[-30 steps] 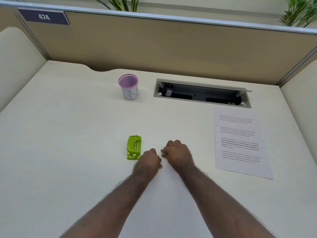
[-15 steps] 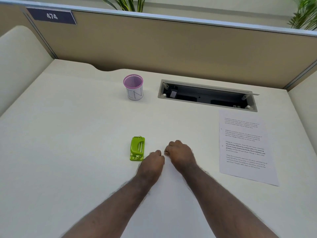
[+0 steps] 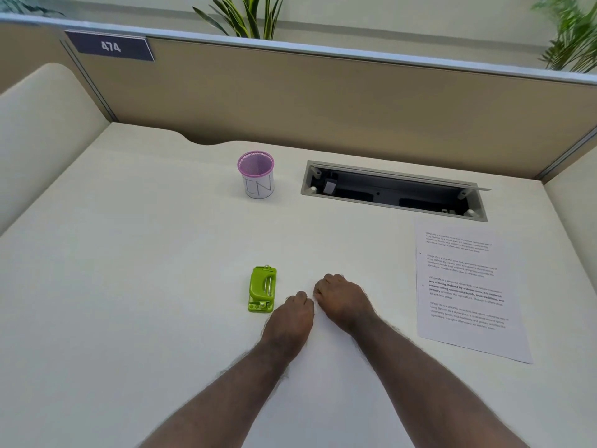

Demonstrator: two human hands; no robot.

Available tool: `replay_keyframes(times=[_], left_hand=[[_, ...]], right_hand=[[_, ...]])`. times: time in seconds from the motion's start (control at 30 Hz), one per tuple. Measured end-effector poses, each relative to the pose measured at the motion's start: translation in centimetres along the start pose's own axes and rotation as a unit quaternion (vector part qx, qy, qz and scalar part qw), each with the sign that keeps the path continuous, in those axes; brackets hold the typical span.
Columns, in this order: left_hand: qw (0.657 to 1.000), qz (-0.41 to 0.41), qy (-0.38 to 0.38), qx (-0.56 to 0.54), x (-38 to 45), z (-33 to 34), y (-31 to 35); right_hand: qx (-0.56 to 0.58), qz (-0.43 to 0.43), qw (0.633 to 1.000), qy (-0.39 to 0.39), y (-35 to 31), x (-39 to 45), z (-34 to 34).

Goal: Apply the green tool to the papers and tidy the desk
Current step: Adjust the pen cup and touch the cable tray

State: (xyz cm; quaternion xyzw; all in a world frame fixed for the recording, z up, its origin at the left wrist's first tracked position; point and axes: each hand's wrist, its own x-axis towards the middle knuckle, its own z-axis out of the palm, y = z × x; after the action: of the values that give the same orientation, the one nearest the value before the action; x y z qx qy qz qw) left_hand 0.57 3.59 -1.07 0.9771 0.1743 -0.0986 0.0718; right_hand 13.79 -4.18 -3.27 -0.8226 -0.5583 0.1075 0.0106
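Note:
A small green hole punch [image 3: 262, 289] lies flat on the white desk [image 3: 129, 286], just left of centre. My left hand [image 3: 290, 318] rests on the desk as a loose fist, right beside the punch but not touching it. My right hand [image 3: 344, 300] rests next to it, fingers curled under, holding nothing. The printed papers [image 3: 465, 286] lie flat at the right of the desk, a hand's width from my right hand.
A pink mesh cup with a white label [image 3: 256, 174] stands at the back centre. An open cable tray [image 3: 394, 192] is sunk into the desk behind the papers. A tan partition [image 3: 323, 101] closes off the back, with cream side panels [image 3: 42, 101] on both sides.
Both hands stay where they were on the desk. Only the camera view has shifted slightly, so everything sits a little lower and to the right in the frame.

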Motion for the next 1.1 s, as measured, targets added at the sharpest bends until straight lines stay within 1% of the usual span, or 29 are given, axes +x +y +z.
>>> replay_keyframes(times=[0.03, 0.1, 0.13, 0.23, 0.3, 0.37, 0.47, 0.53, 0.6, 0.7, 0.87, 0.97, 1.1], left_hand=[[1.0, -0.009, -0.011, -0.02, 0.1, 0.3, -0.2], [0.997, -0.025, 0.003, -0.067, 0.4, 0.9, -0.7], [0.991, -0.044, 0.018, -0.121, 0.5, 0.7, -0.9], [0.955, -0.109, 0.108, -0.255, 0.6, -0.7, -1.5], [0.936, -0.129, 0.148, -0.293, 0.9, -1.4, -2.5], [0.923, -0.139, 0.176, -0.314, 1.5, -2.2, -3.6], [0.901, -0.177, 0.189, -0.348, 2.5, -3.3, -5.7], [0.889, -0.195, 0.2, -0.362, 3.6, -4.0, -7.1], [0.885, -0.21, 0.203, -0.363, 4.8, -5.0, -8.5], [0.879, -0.223, 0.218, -0.361, 6.9, -6.9, -10.7], [0.871, -0.236, 0.262, -0.341, 11.1, -10.6, -14.3], [0.875, -0.244, 0.273, -0.318, 13.8, -12.5, -16.2], [0.892, -0.232, 0.262, -0.287, 16.9, -14.2, -18.3]], right_hand=[[0.058, 0.037, 0.998, -0.004, 0.2, 0.1, -0.2], [0.174, 0.115, 0.978, 0.006, 0.6, 0.2, -0.4], [0.213, 0.134, 0.968, 0.017, 0.9, 0.2, -0.5], [0.297, 0.165, 0.939, 0.052, 1.7, 0.2, -0.6], [0.347, 0.192, 0.915, 0.078, 2.1, 0.3, -1.0], [0.406, 0.216, 0.883, 0.091, 2.4, 0.4, -1.3], [0.485, 0.232, 0.837, 0.097, 2.3, 1.3, -2.2], [0.518, 0.239, 0.815, 0.103, 2.1, 2.5, -3.0], [0.539, 0.238, 0.8, 0.112, 1.7, 4.0, -3.8], [0.542, 0.226, 0.801, 0.117, 0.8, 7.0, -5.5], [0.521, 0.188, 0.821, 0.138, -0.9, 14.0, -9.2], [0.501, 0.179, 0.832, 0.156, -1.7, 18.3, -11.2], [0.443, 0.177, 0.863, 0.169, -2.6, 22.9, -13.2]])
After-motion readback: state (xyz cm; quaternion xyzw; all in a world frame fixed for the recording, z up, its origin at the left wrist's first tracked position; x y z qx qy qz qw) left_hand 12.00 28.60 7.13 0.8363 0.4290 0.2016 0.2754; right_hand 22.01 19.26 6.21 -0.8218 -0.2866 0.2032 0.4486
